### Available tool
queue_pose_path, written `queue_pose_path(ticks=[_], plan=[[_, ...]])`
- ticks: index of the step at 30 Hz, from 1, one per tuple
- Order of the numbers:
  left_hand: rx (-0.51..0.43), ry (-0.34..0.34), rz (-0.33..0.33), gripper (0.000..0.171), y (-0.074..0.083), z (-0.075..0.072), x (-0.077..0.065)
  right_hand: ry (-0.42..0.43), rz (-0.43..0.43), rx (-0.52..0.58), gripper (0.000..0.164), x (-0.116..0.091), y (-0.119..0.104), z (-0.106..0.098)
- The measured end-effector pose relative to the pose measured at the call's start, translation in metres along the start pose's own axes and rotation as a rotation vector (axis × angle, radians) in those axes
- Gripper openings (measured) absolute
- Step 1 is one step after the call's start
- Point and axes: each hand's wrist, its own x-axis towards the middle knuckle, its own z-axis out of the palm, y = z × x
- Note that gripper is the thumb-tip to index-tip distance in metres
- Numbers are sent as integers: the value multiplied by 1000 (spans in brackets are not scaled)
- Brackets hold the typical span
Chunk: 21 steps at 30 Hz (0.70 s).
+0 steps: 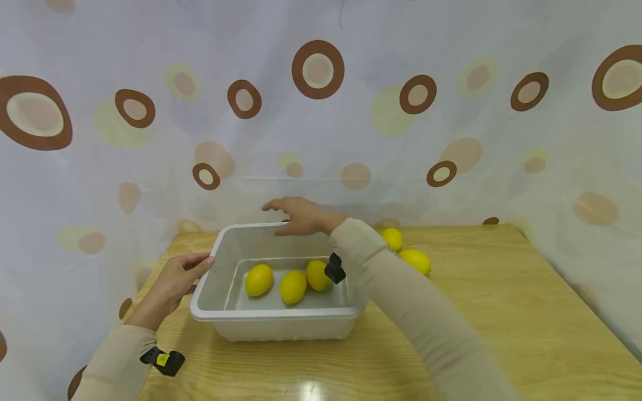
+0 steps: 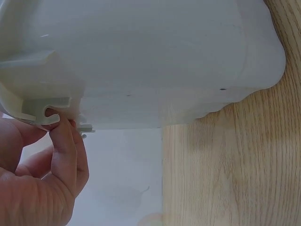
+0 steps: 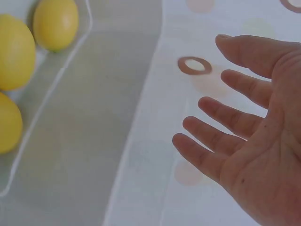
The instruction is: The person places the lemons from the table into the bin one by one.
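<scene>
A white plastic bin (image 1: 281, 328) stands on the table with three lemons inside: one on the left (image 1: 258, 279), one in the middle (image 1: 293, 286) and one on the right (image 1: 318, 275). My left hand (image 1: 173, 278) grips the bin's left rim, thumb on top. In the left wrist view its fingers (image 2: 66, 155) curl up under the rim beside small moulded ribs. Over the bin's back edge, my right hand (image 1: 302, 216) is held with fingers spread and nothing in it. The right wrist view shows its bare palm (image 3: 263, 141).
Right of the bin, two more lemons lie on the wooden table (image 1: 501, 301), one farther back (image 1: 393, 239) and one nearer (image 1: 416, 261), both partly behind my right sleeve (image 1: 401, 295). A patterned curtain (image 1: 371, 156) hangs close behind the table and along its sides.
</scene>
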Motion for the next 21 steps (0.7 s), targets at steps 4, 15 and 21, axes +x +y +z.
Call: queue_pose_path(ticks=[4, 15, 21], plan=[[-6, 3, -1, 55, 1, -1, 1, 60, -2, -11, 56, -17, 10, -20], [6, 0, -6, 57, 0, 0, 1, 180, 21, -73, 56, -88, 55, -43], [5, -3, 0, 57, 0, -2, 1, 206, 55, -58, 56, -118, 78, -37]])
